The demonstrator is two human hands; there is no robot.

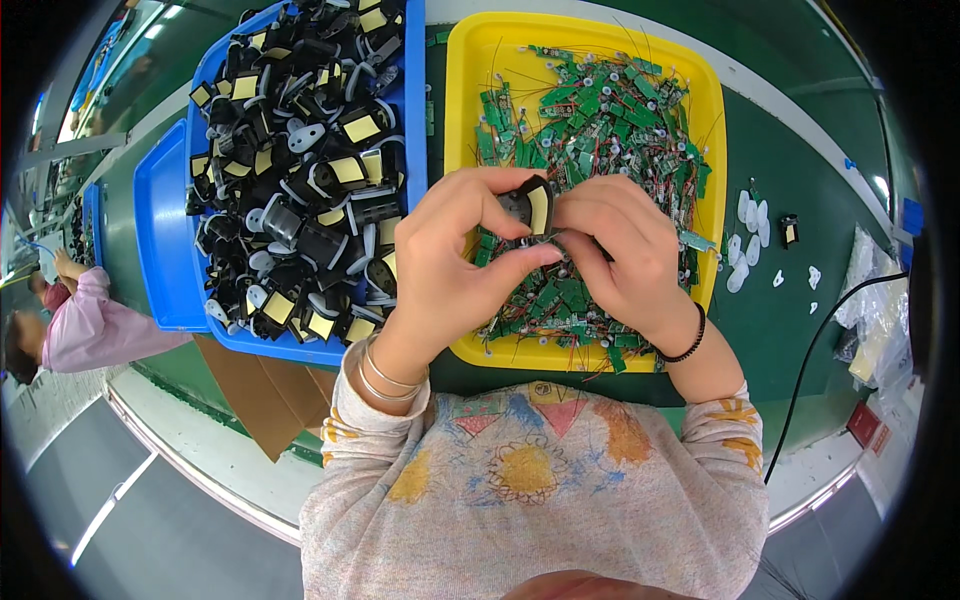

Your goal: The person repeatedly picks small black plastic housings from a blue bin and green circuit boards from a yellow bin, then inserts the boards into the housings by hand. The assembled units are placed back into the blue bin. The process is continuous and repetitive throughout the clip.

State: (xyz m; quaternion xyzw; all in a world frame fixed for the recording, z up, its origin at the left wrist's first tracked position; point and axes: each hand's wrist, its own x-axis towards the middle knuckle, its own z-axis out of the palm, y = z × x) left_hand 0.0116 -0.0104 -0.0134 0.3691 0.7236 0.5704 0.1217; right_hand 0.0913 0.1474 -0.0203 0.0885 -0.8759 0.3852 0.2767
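Note:
Between my hands, over the near part of the yellow tray (459, 110), is a small curved black plastic housing (540, 208) with a cream-coloured pad on one side. My left hand (450, 255) grips it from the left, thumb and fingers closed around its lower edge. On the other side my right hand (628, 255) has its fingertips pressed together at the housing's right edge. Whether a small part is also pinched there cannot be made out. Green circuit boards (620, 110) with thin wires lie heaped in the tray below.
At the left, a blue tray (415, 120) holds piled black housings (320, 245) beside a blue lid-like tray (160, 230). White oval pieces (740, 275), a single black part (790, 231), a black cable (815, 330) and plastic bags (875, 300) lie right. Another person (105, 315) sits far left.

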